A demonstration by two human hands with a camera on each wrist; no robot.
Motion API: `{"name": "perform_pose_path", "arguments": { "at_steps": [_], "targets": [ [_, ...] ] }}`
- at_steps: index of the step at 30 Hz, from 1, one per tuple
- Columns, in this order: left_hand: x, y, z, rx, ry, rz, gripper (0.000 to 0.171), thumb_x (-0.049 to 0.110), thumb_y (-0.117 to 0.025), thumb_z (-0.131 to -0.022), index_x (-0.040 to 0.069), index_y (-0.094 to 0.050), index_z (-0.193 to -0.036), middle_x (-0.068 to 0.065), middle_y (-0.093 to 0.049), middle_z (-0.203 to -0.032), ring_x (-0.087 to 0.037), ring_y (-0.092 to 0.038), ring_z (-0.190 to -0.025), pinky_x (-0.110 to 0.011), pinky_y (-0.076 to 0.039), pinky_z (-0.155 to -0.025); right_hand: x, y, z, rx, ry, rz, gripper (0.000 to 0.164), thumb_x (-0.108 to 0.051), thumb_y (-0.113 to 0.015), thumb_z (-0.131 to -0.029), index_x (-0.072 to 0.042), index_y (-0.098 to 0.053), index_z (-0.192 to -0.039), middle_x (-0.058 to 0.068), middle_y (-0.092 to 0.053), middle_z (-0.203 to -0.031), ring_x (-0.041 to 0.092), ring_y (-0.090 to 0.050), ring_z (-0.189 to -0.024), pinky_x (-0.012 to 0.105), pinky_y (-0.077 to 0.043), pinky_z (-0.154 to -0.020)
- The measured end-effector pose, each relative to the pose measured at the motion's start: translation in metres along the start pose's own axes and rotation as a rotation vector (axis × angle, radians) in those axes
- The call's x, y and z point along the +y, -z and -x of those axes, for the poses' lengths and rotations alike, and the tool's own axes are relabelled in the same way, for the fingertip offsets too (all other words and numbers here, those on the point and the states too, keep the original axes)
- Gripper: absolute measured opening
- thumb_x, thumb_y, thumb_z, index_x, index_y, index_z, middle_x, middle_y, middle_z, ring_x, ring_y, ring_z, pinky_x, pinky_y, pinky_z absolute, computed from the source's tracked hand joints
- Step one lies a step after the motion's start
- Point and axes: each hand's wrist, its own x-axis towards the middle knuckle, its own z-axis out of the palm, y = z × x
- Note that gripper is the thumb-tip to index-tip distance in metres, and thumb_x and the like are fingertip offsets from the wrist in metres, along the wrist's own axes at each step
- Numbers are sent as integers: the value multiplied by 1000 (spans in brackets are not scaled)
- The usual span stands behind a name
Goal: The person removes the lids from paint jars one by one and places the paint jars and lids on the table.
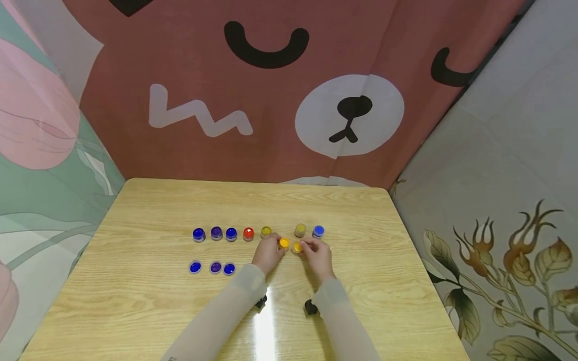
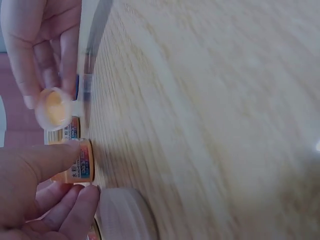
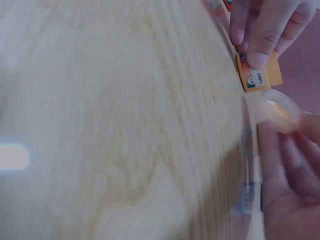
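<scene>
My left hand grips a small orange paint jar that stands on the table. In the left wrist view its thumb lies along the printed label of the jar. Just to the right, my right hand pinches a clear round lid by its edge. Orange paint coats the lid's inner face, which is tilted up in the left wrist view. Lid and jar are apart, side by side. Behind the left fingers stands an olive-yellow jar; a dull yellow jar is behind the lid.
Left of my hands, a red jar and several blue-violet jars continue the row. A light blue jar ends it on the right. Nearer me lie three blue-violet lids. A cloth wall borders the table at the back.
</scene>
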Motion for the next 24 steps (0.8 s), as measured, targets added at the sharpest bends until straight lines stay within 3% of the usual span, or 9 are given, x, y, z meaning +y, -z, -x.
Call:
{"name": "perform_pose_path", "arguments": {
  "at_steps": [6, 17, 21, 24],
  "targets": [
    [6, -1, 0, 28, 33, -43, 32, 9, -80, -87, -6, -63, -109, -20, -66, -99, -35, -66, -94, -47, -56, -89, 2, 5, 7, -147, -98, 37, 13, 0, -64, -98, 9, -72, -102, 15, -73, -96, 13, -68, -75, 26, -62, -68],
    [15, 1, -5, 22, 90, -194, 29, 18, -77, -92, -6, -63, -100, -15, -64, -86, -31, -68, -82, -42, -60, -74, -25, 3, 27, -403, -26, 153, 14, 2, -62, -98, 12, -71, -101, 23, -71, -94, 26, -71, -77, 41, -63, -72],
    [18, 1, -7, 52, 93, -200, 28, 19, -76, -93, -6, -63, -92, -15, -65, -79, -34, -69, -77, -44, -60, -69, -17, -2, 26, -419, 11, 211, 12, -4, -66, -98, 6, -74, -98, 13, -72, -87, 14, -68, -71, 29, -62, -66],
    [18, -1, -9, 78, 83, -217, 27, 19, -75, -93, -5, -65, -86, -16, -66, -74, -34, -70, -73, -45, -60, -64, -17, -5, 27, -426, 45, 229, 12, -4, -66, -97, 6, -74, -97, 14, -73, -87, 12, -67, -71, 27, -61, -65]
  ]
}}
